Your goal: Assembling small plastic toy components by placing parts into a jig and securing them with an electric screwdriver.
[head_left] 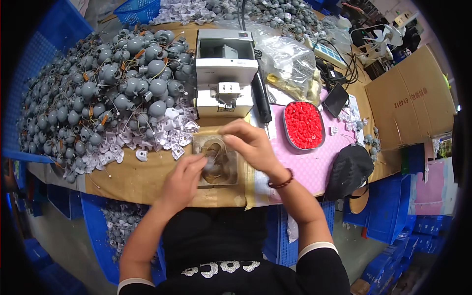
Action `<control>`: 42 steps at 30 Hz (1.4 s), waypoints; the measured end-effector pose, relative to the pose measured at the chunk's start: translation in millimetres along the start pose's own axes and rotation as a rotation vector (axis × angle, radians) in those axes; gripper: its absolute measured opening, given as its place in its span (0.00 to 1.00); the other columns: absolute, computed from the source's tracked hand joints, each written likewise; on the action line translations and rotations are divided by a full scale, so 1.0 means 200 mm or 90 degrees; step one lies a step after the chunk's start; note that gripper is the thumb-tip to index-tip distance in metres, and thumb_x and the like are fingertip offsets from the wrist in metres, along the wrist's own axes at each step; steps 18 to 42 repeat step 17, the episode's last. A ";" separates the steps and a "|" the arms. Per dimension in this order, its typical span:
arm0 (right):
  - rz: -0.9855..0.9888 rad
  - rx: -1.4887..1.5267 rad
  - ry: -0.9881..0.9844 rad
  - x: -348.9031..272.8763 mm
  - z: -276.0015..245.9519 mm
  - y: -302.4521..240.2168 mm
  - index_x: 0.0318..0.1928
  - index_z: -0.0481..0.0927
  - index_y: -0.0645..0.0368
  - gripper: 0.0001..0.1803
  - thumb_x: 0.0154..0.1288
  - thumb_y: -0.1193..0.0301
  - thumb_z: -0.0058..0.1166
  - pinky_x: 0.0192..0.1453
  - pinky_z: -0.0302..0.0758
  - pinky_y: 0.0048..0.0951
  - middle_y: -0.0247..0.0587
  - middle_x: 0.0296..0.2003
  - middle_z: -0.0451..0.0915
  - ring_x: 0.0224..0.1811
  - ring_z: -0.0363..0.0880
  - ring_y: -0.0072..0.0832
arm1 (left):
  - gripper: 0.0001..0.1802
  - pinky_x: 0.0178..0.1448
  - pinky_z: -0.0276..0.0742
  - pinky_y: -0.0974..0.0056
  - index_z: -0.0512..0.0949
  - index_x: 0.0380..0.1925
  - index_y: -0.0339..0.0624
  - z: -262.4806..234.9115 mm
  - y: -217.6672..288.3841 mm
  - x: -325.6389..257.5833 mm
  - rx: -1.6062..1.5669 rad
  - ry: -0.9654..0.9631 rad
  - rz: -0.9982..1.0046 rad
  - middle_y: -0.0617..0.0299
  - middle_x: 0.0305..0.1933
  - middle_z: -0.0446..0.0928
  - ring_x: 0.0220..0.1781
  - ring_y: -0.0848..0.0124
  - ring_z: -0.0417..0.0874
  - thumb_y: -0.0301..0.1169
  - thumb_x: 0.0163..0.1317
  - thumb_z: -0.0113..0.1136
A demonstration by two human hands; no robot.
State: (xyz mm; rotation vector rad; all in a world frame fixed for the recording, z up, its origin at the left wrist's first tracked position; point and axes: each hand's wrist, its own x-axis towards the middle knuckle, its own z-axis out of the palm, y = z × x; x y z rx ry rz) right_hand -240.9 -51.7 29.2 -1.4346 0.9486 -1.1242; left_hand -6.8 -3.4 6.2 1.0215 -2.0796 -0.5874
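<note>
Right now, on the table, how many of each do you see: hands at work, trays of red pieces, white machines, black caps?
Hands at work: 2, the left hand and the right hand
Tray of red pieces: 1
White machine: 1
Black cap: 1
Total: 5

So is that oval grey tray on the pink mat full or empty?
Full. The oval grey tray on the pink mat is heaped to its rim with small red plastic pieces.
</note>
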 end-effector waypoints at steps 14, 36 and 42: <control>-0.041 -0.913 0.059 -0.24 -0.96 0.28 0.41 0.83 0.59 0.07 0.63 0.77 0.57 0.52 0.76 0.43 0.47 0.40 0.80 0.48 0.78 0.47 | 0.23 0.50 0.78 0.48 0.73 0.50 0.40 -0.55 -0.31 -0.27 0.362 -0.001 -0.336 0.47 0.50 0.76 0.49 0.44 0.80 0.37 0.60 0.70; -0.034 -0.915 0.060 -0.23 -1.00 0.30 0.40 0.83 0.59 0.05 0.63 0.77 0.57 0.51 0.76 0.44 0.47 0.40 0.80 0.47 0.77 0.48 | 0.23 0.57 0.75 0.49 0.73 0.51 0.42 -0.38 -0.39 -0.20 0.375 0.011 -0.361 0.46 0.53 0.75 0.58 0.45 0.77 0.39 0.61 0.70; -0.034 -0.915 0.060 -0.23 -1.00 0.30 0.40 0.83 0.59 0.05 0.63 0.77 0.57 0.51 0.76 0.44 0.47 0.40 0.80 0.47 0.77 0.48 | 0.23 0.57 0.75 0.49 0.73 0.51 0.42 -0.38 -0.39 -0.20 0.375 0.011 -0.361 0.46 0.53 0.75 0.58 0.45 0.77 0.39 0.61 0.70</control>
